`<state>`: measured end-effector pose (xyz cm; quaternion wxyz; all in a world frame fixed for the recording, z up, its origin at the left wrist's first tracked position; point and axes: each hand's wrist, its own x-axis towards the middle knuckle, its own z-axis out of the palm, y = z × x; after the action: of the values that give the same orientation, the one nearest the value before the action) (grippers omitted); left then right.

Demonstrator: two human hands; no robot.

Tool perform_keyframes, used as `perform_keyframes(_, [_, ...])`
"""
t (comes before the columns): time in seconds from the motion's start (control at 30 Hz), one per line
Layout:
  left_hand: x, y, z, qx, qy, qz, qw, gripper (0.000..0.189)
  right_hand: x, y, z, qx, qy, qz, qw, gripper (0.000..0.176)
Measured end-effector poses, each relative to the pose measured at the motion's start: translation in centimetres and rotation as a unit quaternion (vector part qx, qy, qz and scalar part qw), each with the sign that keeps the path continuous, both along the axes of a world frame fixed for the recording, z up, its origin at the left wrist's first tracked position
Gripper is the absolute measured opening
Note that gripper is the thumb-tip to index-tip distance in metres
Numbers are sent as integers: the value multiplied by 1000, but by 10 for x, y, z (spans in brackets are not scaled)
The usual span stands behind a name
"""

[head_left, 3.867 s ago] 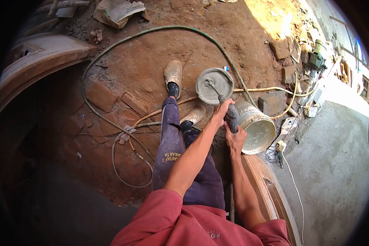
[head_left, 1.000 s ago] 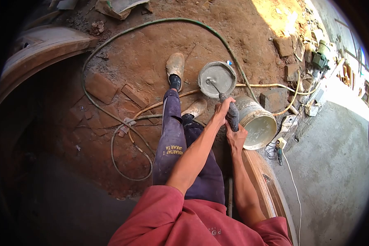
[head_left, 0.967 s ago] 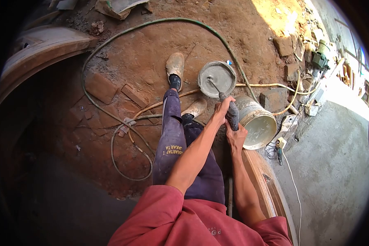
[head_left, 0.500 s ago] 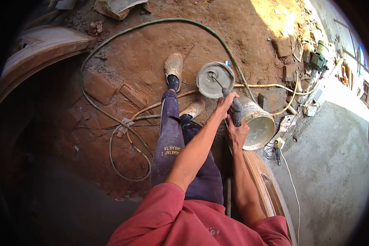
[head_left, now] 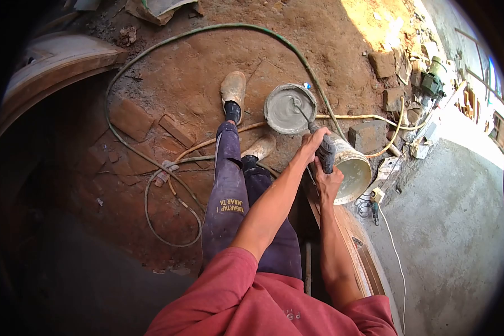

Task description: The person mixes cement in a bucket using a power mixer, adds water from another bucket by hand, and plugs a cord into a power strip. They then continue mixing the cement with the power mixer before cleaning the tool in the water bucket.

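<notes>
A dark power drill (head_left: 325,151) is gripped by both hands. My left hand (head_left: 315,144) wraps round its front part, nearer the bucket. Behind it, my right hand (head_left: 328,180) is closed round the rear part. From the drill a thin metal rod (head_left: 302,113) runs down into wet grey mortar (head_left: 288,109), which fills a round bucket (head_left: 270,125). The mortar surface shows swirl marks around the rod. Just beyond my right hand, a whitish bucket (head_left: 353,178) lies tilted with its mouth open, its inside smeared.
A green hose (head_left: 168,40) loops over the dirt floor, and a yellow hose (head_left: 364,116) passes the bucket. Bricks (head_left: 130,119) and a concrete block (head_left: 368,136) lie around. A green machine (head_left: 433,81) stands upper right. An extension socket (head_left: 377,195) has a white cable. Curved wooden frames (head_left: 67,67) lie left.
The rod has shifted within the mortar, and the swirl looks different. Both hands and the drill sit slightly farther right relative to the mortar bucket. The whole view has moved a little.
</notes>
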<state>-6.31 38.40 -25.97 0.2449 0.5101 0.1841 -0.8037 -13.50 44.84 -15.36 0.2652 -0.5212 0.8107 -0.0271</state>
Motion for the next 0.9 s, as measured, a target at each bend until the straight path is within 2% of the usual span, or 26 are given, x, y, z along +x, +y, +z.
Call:
perform_keyframes(0.27, [-6,10,9,22,-27,-15,999,35,-6,8,7,51,-1,-25,998,51])
perform_keyframes(0.37, [-7,16,9,38,-17,-35,999,36,-10,14,7,39,1,1,999,50])
perform_keyframes(0.5, [-8,26,11,40,-12,-8,999,35,-4,20,12,20,13,18,1000,49])
perform_keyframes(0.6, [-3,32,15,53,-1,1,999,34,-6,26,11,40,-15,-14,999,48])
perform_keyframes(0.67, [2,35,21,59,-4,13,998,34,-6,30,11,41,3,26,999,46])
perform_keyframes(0.77, [7,39,19,67,-6,11,998,33,-2,32,11,68,-3,14,998,45])
perform_keyframes(0.9, [9,48,8,70,7,11,997,32,8,34,12,17,-14,21,1000,43])
